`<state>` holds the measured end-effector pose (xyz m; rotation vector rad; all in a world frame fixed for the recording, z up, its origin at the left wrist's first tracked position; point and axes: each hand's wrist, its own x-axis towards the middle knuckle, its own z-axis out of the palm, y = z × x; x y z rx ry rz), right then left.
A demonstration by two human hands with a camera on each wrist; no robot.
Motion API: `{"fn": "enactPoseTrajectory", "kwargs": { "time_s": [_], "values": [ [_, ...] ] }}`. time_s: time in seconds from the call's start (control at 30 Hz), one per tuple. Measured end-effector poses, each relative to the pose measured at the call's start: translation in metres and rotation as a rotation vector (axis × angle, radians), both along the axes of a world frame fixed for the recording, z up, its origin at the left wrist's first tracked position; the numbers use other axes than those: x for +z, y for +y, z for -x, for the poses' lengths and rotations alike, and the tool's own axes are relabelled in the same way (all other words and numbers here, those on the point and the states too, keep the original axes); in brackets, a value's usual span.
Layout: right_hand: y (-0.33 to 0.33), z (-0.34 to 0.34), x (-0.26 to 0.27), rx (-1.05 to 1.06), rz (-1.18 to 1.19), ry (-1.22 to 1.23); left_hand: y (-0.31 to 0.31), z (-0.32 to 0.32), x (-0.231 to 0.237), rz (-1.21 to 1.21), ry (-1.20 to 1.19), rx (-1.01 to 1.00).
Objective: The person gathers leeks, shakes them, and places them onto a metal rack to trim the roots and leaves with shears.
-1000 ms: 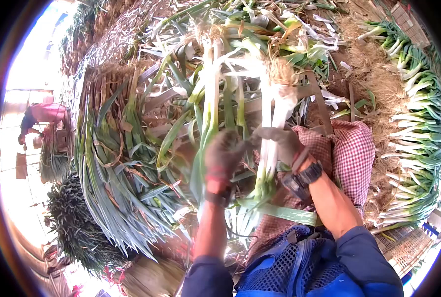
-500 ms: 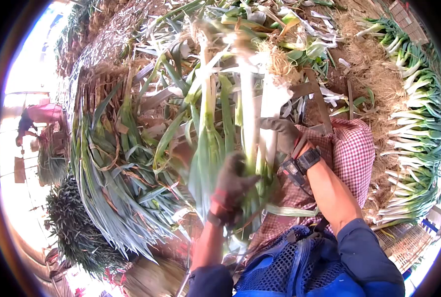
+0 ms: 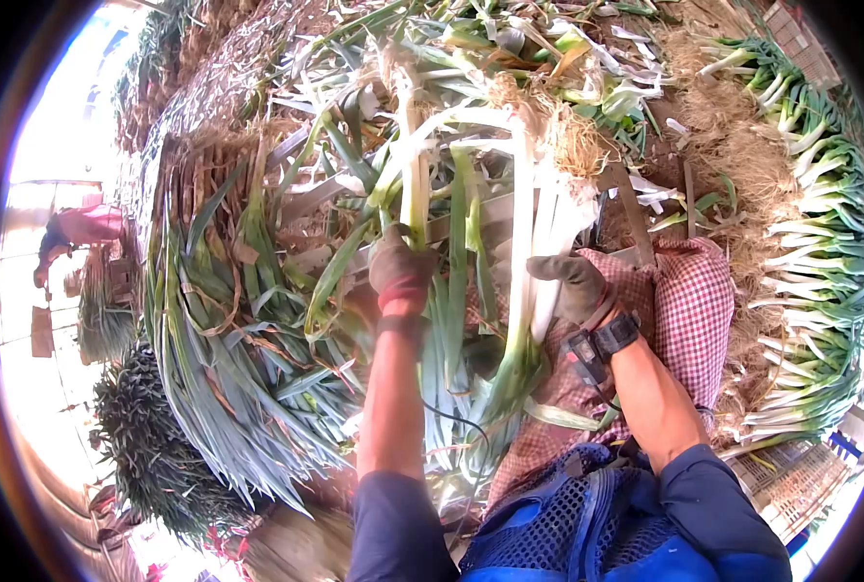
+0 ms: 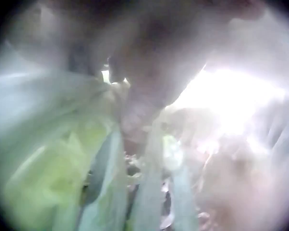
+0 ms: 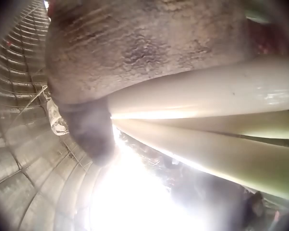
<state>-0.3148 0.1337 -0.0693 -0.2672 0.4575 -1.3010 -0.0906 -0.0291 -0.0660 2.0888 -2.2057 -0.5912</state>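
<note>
My gloved right hand (image 3: 573, 288) holds several leeks (image 3: 522, 228) by their white shanks, roots up and green leaves down. In the right wrist view, curled glove fingers (image 5: 149, 48) lie across the pale shanks (image 5: 207, 94). Left of them, my gloved left hand (image 3: 400, 272) grips another leek (image 3: 413, 184) at the lower end of its white part, where the leaves begin. Green leaves (image 4: 103, 192) fill the lower part of the left wrist view, under the blurred dark glove. That hand's fingertips are mostly hidden.
Untrimmed leeks (image 3: 219, 291) are heaped on the left, with stripped leaves (image 3: 510, 48) strewn ahead. A checked cloth (image 3: 689, 310) lies by my right arm. Cleaned leeks (image 3: 810, 262) line the far right, roots inward. Another person (image 3: 83, 228) bends over at far left.
My left hand went down along the held leeks, then moved up and left to the separate leek. My right hand stays with its leeks, which have tilted slightly.
</note>
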Motion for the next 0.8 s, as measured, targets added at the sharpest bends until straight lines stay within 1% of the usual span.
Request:
{"fn": "enactPoseTrajectory", "kwargs": {
  "time_s": [0.03, 0.1, 0.13, 0.17, 0.23, 0.27, 0.3, 0.33, 0.37, 0.4, 0.43, 0.5, 0.53, 0.57, 0.6, 0.63, 0.67, 0.7, 0.73, 0.77, 0.8],
  "values": [
    [0.002, 0.003, -0.007, -0.044, -0.032, 0.027, 0.003, -0.001, -0.001, -0.001, 0.001, -0.004],
    [0.000, 0.006, -0.001, -0.043, -0.058, 0.026, 0.025, -0.011, -0.003, -0.068, 0.301, 0.049],
    [-0.003, 0.005, 0.002, -0.092, -0.061, 0.045, 0.043, -0.009, 0.011, -0.137, 0.492, 0.095],
    [-0.005, 0.007, -0.004, -0.098, -0.059, 0.045, 0.058, -0.015, 0.011, -0.144, 0.490, 0.095],
    [-0.007, 0.009, -0.018, -0.110, -0.055, 0.046, 0.085, -0.027, 0.011, -0.467, 0.910, 0.224],
    [-0.008, 0.010, -0.034, -0.040, -0.055, 0.035, 0.100, -0.024, 0.029, -0.560, 0.907, 0.213],
    [-0.009, 0.007, -0.034, -0.030, -0.047, 0.041, 0.115, -0.019, 0.047, -0.652, 0.903, 0.201],
    [-0.011, 0.002, -0.026, -0.025, -0.034, 0.056, 0.136, -0.033, 0.011, -0.582, 0.937, 0.092],
    [-0.013, -0.003, -0.018, -0.008, -0.023, 0.070, 0.149, -0.022, 0.030, -0.675, 1.020, 0.115],
    [-0.014, -0.004, -0.013, 0.008, -0.010, 0.066, 0.152, -0.027, 0.031, -0.692, 1.056, 0.092],
    [-0.013, -0.004, -0.023, 0.012, 0.033, 0.005, 0.152, -0.031, 0.030, -0.709, 1.094, 0.065],
    [-0.013, -0.004, -0.014, -0.006, 0.046, 0.016, 0.130, -0.050, 0.028, -0.805, 0.931, 0.001],
    [-0.013, -0.004, -0.010, -0.026, 0.059, 0.027, 0.111, -0.042, 0.051, -0.780, 0.874, 0.077],
    [-0.013, -0.005, -0.010, -0.028, 0.060, 0.028, 0.099, -0.042, 0.043, -0.599, 0.979, 0.182],
    [-0.013, -0.006, -0.012, -0.035, 0.059, 0.008, 0.079, -0.041, 0.024, -0.409, 0.858, 0.194],
    [-0.014, -0.007, -0.012, -0.043, 0.062, -0.010, 0.058, -0.049, -0.010, -0.020, 0.567, -0.009],
    [-0.014, -0.006, -0.012, -0.045, 0.067, -0.008, 0.047, -0.042, -0.011, 0.184, 0.381, -0.122],
    [-0.012, -0.006, -0.012, -0.037, 0.020, -0.007, 0.042, -0.038, -0.014, 0.188, 0.383, -0.125],
    [-0.010, -0.006, -0.012, -0.030, -0.026, -0.005, 0.039, -0.035, -0.025, 0.113, 0.219, -0.076],
    [-0.007, -0.005, -0.019, -0.036, -0.020, -0.001, 0.037, -0.035, -0.038, 0.039, 0.057, -0.028],
    [-0.005, -0.005, -0.025, -0.059, -0.079, 0.020, 0.040, -0.039, -0.049, 0.067, 0.072, -0.036]
  ]
}}
